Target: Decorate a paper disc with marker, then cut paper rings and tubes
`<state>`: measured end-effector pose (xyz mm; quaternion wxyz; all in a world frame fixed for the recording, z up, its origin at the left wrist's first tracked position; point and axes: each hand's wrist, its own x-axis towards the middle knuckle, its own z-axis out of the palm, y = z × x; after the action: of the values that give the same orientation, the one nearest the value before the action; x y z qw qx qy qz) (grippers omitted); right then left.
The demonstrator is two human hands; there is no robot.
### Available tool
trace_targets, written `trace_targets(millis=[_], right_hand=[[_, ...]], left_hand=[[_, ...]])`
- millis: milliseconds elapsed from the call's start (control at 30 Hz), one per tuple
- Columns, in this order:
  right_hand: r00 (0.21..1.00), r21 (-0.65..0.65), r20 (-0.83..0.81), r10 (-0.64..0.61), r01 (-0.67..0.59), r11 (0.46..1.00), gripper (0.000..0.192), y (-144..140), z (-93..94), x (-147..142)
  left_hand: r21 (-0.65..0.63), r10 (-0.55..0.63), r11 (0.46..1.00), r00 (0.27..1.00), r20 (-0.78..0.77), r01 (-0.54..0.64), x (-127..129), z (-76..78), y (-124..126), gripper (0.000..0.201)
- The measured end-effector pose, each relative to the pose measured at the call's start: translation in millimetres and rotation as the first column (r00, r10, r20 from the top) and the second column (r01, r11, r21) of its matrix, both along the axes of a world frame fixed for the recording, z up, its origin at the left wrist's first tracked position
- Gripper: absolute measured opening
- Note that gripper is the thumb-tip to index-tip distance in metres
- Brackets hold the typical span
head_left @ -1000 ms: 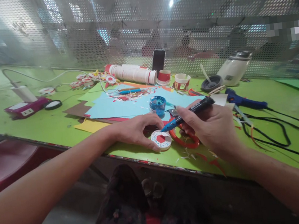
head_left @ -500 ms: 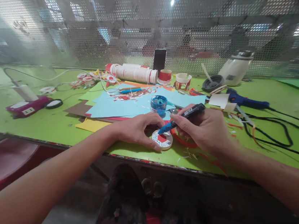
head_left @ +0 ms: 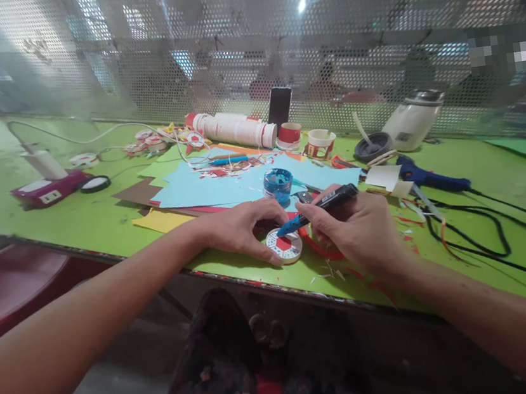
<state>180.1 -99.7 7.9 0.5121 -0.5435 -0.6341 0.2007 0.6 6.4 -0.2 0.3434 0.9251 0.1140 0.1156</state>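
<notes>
A round white disc (head_left: 291,252) with a red centre and small blue marks lies near the table's front edge. My left hand (head_left: 247,232) curves round its left side, thumb and fingers gripping the rim. In my right hand (head_left: 354,227) is a black-and-blue marker (head_left: 324,207), held slantwise like a pen. The marker's blue tip end meets the upper part of the disc; whether it touches I cannot tell. Just behind stands a small clear tub of blue paint (head_left: 277,185). An orange ring (head_left: 322,250) lies partly under my right hand.
Coloured paper sheets (head_left: 205,194) lie behind my hands. A blue glue gun (head_left: 438,179) and black cables (head_left: 496,245) are at right, near a white bottle (head_left: 414,121). A paper-cup roll (head_left: 230,129) and phone (head_left: 279,107) stand at the back. A purple socket box (head_left: 48,188) is left.
Almost nothing differs. The marker and my right hand have shifted very slightly, along with a small movement of the whole view; the disc stays in my left hand's grip.
</notes>
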Motion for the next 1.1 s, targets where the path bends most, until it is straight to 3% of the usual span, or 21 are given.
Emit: trace_targets(millis=[267, 1100], right_hand=[[0.993, 0.089, -0.035, -0.109, 0.112, 0.99, 0.033, -0.6, 6.3, 6.4], [0.999, 0.05, 0.046, -0.025, 0.023, 0.998, 0.026, -1.3, 2.5, 3.5]], left_hand=[[0.035, -0.012, 0.999, 1.0, -0.024, 0.013, 0.6, 3.4, -1.4, 0.046], [-0.018, 0.028, 0.999, 1.0, 0.012, -0.028, 0.9, -0.1, -2.0, 0.047]])
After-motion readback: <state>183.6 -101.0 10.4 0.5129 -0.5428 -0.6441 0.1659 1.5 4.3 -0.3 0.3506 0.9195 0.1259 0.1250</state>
